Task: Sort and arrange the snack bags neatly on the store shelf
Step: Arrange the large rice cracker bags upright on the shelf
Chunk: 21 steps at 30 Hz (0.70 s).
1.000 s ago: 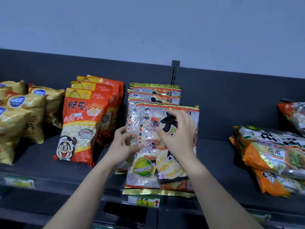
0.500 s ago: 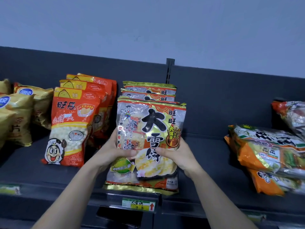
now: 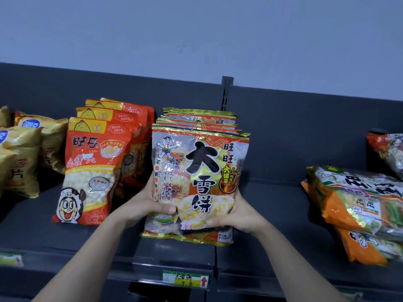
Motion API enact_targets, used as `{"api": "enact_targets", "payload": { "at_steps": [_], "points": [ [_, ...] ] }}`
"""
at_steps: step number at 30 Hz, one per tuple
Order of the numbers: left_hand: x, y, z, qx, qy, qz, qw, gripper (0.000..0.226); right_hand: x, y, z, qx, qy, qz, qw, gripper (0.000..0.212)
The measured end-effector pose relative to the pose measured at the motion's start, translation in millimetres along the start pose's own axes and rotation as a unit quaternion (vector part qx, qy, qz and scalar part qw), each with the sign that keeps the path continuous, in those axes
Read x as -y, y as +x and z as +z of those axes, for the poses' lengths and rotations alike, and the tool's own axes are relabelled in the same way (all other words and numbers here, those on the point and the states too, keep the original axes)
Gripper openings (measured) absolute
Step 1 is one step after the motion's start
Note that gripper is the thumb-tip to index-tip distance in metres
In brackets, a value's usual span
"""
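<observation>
Rice-cracker bag (image 3: 199, 182) upright at shelf (image 3: 272, 214) centre, clamped at lower sides by left hand (image 3: 150, 205) and right hand (image 3: 237, 216), thumbs across front. Square against matching row (image 3: 200, 118) at 12 o'clock; set base flat, clear of red bags (image 3: 93, 171) at 9 o'clock.

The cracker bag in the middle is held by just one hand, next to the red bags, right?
No. Both the left hand and the right hand grip the cracker bag, next to the red bags; the head view shows it.
</observation>
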<state>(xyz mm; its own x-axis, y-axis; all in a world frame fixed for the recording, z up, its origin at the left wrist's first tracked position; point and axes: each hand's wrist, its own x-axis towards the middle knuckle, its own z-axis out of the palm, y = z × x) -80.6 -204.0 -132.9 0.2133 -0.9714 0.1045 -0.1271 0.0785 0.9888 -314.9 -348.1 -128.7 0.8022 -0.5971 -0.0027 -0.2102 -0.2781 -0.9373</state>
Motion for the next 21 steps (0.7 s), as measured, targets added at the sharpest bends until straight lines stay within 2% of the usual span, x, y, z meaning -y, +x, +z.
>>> {"api": "enact_targets", "payload": {
  "at_steps": [5,10,14,17,21],
  "points": [
    [2.0,17.3,6.7,-0.053,-0.014,0.038,0.998,0.116,-0.7,9.6,-3.3,-0.087,-0.007,-0.025,0.996,0.109],
    [1.5,22.6,-0.6,-0.002,-0.024,0.022,0.999,0.130,-5.4,14.6,-6.5,-0.039,0.032,-0.025,0.998,0.099],
    [-1.7,34.1,-13.5,-0.008,-0.093,-0.007,0.996,0.138,-2.8,22.2,-13.4,-0.030,0.058,-0.013,0.998,0.114],
    [-5.7,44.9,-18.0,0.013,-0.091,-0.022,0.996,0.143,0.4,29.4,-20.8,-0.019,0.052,-0.001,0.998,0.123],
    [-3.3,53.9,-16.1,0.022,-0.116,-0.039,0.992,0.144,1.1,33.5,-21.3,-0.017,0.052,-0.001,0.998,0.123]
  ]
}}
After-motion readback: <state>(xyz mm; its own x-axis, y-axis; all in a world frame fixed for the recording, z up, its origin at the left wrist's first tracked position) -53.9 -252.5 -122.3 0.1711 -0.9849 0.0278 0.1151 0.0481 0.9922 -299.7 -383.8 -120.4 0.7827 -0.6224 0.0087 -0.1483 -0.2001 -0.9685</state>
